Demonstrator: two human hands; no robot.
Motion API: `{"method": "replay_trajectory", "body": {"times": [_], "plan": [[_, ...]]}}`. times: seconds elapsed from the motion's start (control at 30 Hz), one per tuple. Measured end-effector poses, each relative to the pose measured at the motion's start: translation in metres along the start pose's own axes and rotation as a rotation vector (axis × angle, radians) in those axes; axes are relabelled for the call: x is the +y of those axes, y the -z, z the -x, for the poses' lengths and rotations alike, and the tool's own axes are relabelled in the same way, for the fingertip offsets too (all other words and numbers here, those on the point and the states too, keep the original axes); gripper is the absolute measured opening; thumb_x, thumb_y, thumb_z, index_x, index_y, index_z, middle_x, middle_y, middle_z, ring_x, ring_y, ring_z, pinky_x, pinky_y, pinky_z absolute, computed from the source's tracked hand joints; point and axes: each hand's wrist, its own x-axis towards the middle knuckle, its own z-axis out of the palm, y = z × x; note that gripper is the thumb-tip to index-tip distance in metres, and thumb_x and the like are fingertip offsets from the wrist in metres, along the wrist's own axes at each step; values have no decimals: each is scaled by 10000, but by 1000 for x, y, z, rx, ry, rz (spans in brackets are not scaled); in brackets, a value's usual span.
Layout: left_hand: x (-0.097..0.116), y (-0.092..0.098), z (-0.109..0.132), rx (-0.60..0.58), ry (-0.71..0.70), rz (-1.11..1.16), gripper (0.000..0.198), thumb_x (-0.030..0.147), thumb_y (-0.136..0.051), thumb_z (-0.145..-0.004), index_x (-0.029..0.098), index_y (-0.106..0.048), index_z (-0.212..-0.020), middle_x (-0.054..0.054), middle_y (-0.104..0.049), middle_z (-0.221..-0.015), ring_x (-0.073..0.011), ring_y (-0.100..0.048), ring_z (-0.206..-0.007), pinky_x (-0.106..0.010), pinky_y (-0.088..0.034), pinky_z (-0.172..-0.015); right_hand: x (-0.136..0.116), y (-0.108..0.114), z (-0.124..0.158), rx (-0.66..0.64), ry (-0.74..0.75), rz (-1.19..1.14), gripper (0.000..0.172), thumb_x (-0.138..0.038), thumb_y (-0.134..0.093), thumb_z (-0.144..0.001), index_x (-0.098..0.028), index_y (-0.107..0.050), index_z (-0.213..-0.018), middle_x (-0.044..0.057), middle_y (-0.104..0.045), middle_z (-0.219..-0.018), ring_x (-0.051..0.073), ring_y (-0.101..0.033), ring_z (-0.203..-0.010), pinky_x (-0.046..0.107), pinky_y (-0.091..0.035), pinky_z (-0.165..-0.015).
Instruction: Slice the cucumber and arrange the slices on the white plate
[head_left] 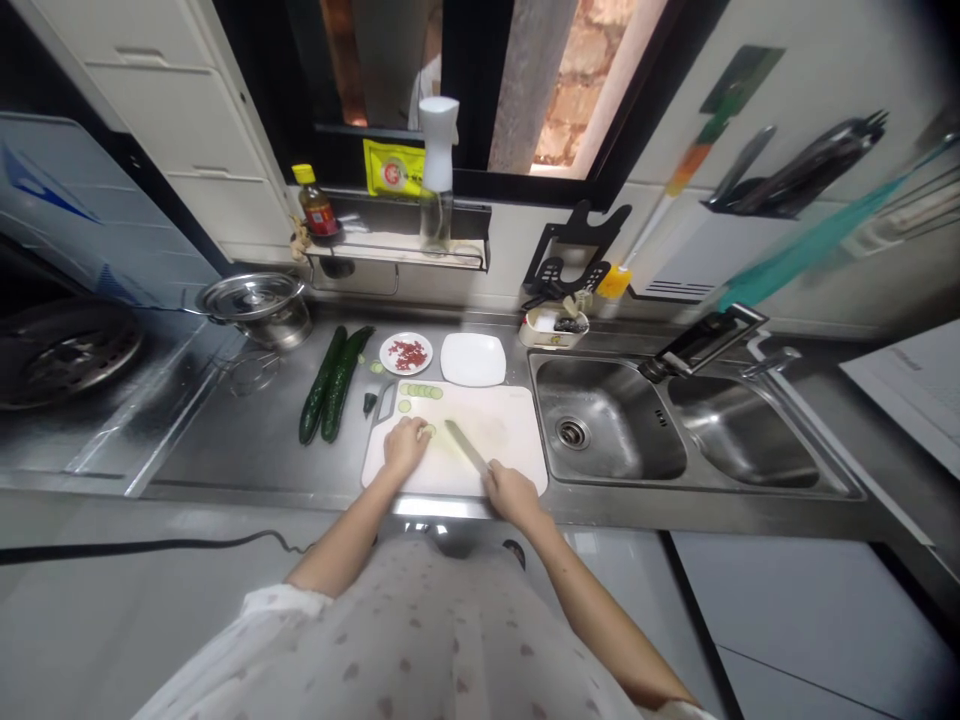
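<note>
My left hand [406, 446] has its fingers closed on a pale green cucumber slice [429, 430] over the left part of the white cutting board [517, 420]. My right hand [511, 492] grips the handle of a knife [466, 446], its blade pointing up and left across the board. Several cucumber slices [421, 391] lie in an overlapping row near the board's top left, with a single slice [405, 407] below them. A dark green cucumber end [370, 402] rests by the board's handle.
Two whole cucumbers [322, 385] lie to the left. Behind the board stand a plate with red bits [406, 354] and a white square plate [473, 360]. A steel pot [262, 308] is at the back left; a double sink [607, 415] is on the right.
</note>
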Motion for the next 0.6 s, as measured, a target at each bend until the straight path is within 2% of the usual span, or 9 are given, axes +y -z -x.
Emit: {"method": "replay_trajectory", "body": {"times": [0.17, 0.37, 0.6], "plan": [[2, -1, -5, -1, 67, 33, 213, 303, -566, -828, 239, -644, -1015, -52, -628, -1074, -195, -590, -976, -280, -414, -822, 5, 1, -4, 48, -82, -60, 298, -333, -267, -993, -198, -510, -1099, 91, -680, -955, 190, -634, -881, 252, -358, -660], [0, 1, -12, -15, 134, 193, 122, 320, -600, -794, 209, -634, -832, -18, -676, -850, -158, -608, -782, -248, -411, -689, 5, 3, -6, 48, -86, -80, 303, -326, -263, -992, -195, -516, -1094, 77, -681, -942, 183, -632, -885, 243, -338, -642], [-22, 10, -34, 120, 241, 334, 162, 296, -626, -757, 176, -664, -858, -27, -690, -831, -138, -615, -747, -234, -441, -704, 3, 3, -9, 45, -95, -74, 308, -323, -270, -990, -192, -514, -1124, 84, -679, -970, 188, -631, -915, 245, -356, -672]]}}
